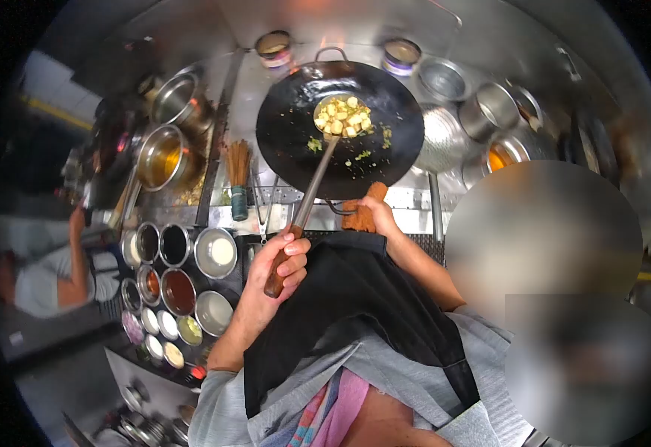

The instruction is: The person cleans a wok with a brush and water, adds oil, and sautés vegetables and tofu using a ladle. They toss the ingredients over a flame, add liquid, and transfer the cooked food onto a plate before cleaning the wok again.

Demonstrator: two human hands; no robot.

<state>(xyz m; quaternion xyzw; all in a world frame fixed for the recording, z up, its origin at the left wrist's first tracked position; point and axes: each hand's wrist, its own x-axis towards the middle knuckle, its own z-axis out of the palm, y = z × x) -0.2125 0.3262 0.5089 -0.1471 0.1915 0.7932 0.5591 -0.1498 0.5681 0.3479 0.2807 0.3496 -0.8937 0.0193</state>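
My left hand point(277, 264) is closed around the wooden handle of a ladle point(315, 181). The ladle's bowl is over the inside of a large black wok point(280, 134) and holds pale diced cubes point(344, 117) with bits of green. Scraps of greens point(362, 156) cling to the wok's surface below and beside the bowl. At the wok's near side, my right hand point(379, 211) grips a folded brown cloth point(358, 217) against the dark loop handle; the cloth partly hides that handle.
A bamboo brush point(238, 179) and tongs point(266, 205) lie left of the wok. Several metal containers of seasonings point(178, 290) stand at lower left. A pot of yellow liquid point(163, 160) is farther left. A perforated strainer point(441, 138) is at right. Another person point(57, 276) is at far left.
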